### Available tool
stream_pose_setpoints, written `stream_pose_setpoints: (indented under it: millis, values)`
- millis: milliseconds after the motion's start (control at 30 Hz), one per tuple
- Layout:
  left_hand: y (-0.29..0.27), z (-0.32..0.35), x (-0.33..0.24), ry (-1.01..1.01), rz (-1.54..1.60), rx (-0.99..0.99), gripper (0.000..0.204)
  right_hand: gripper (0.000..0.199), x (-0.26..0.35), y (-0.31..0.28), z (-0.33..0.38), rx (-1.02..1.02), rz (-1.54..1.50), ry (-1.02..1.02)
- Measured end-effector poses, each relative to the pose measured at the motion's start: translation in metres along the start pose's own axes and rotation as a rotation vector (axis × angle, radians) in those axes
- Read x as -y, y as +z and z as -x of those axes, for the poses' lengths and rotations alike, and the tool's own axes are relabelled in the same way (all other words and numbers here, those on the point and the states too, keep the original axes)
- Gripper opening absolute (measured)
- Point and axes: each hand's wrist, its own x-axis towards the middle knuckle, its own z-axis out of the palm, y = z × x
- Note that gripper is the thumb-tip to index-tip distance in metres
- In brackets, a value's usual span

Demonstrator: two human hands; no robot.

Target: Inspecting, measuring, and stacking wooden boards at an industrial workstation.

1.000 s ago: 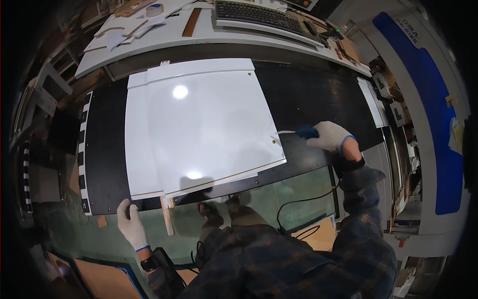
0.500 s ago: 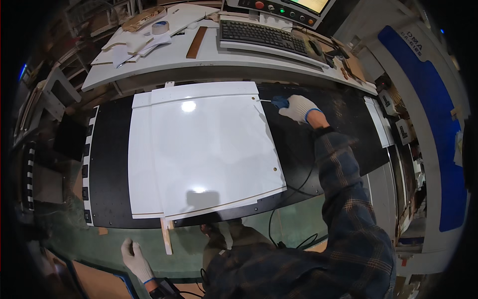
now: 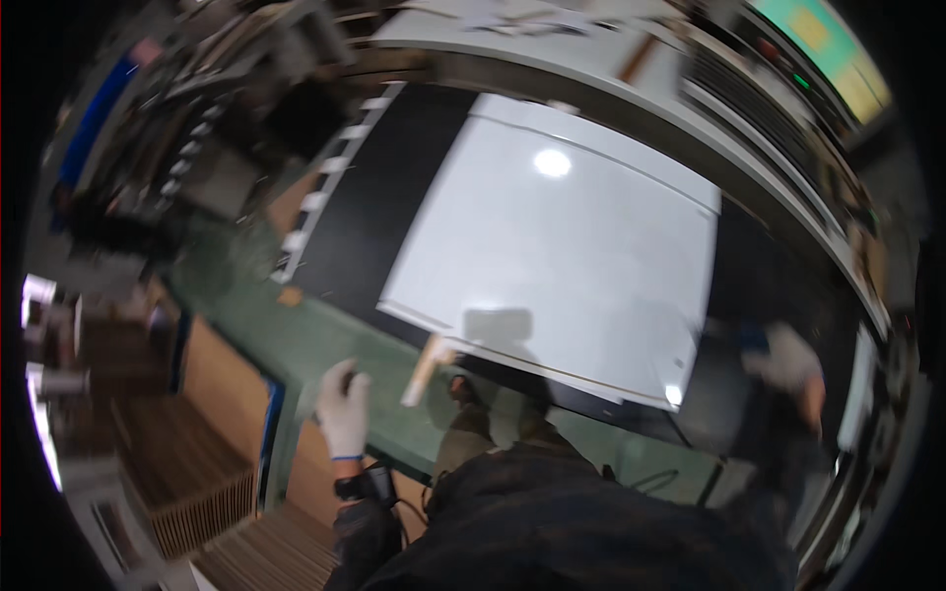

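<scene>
Well, white panel (image 3: 581, 246): it lies flat across the black table (image 3: 409, 167), a pale wooden strip (image 3: 424, 372) jutting out by its near edge.
Right hand (image 3: 788, 360): gloved, motion-blurred, fingers closed round a blue-handled tool (image 3: 755, 338), near the panel's right edge.
Left hand (image 3: 343, 414): gloved, fingers parted and loosely curled, above the green floor (image 3: 335, 340).
Brown boards (image 3: 182, 443): stacked, lower left, beside a blue-edged sheet (image 3: 229, 389).

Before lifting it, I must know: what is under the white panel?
Under the white panel is the black table, showing at both sides. A pale wooden strip juts from the panel's near edge. Anything else beneath is covered and cannot be seen.
</scene>
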Motion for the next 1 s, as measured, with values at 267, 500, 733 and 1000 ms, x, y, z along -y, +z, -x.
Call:
stream_pose_setpoints:
  millis: [267, 500, 733, 1000]
  values:
    - [-0.036, -0.064, 0.028, 0.077, 0.053, 0.009, 0.032, 0.055, 0.190, 0.140, 0.054, 0.066, -0.759, -0.354]
    - [-0.114, -0.097, 0.017, 0.154, 0.112, -0.015, 0.031, 0.029, 0.401, 0.251, -0.031, -0.063, -0.723, -0.789]
    - [-0.106, -0.073, 0.043, 0.216, 0.166, 0.081, 0.030, 0.032, 0.423, 0.274, -0.048, -0.336, -0.026, -0.908]
    - [-0.086, -0.016, 0.000, 0.237, 0.373, 1.002, 0.030, 0.038, 0.312, 0.123, -0.115, -0.181, -0.061, -0.426]
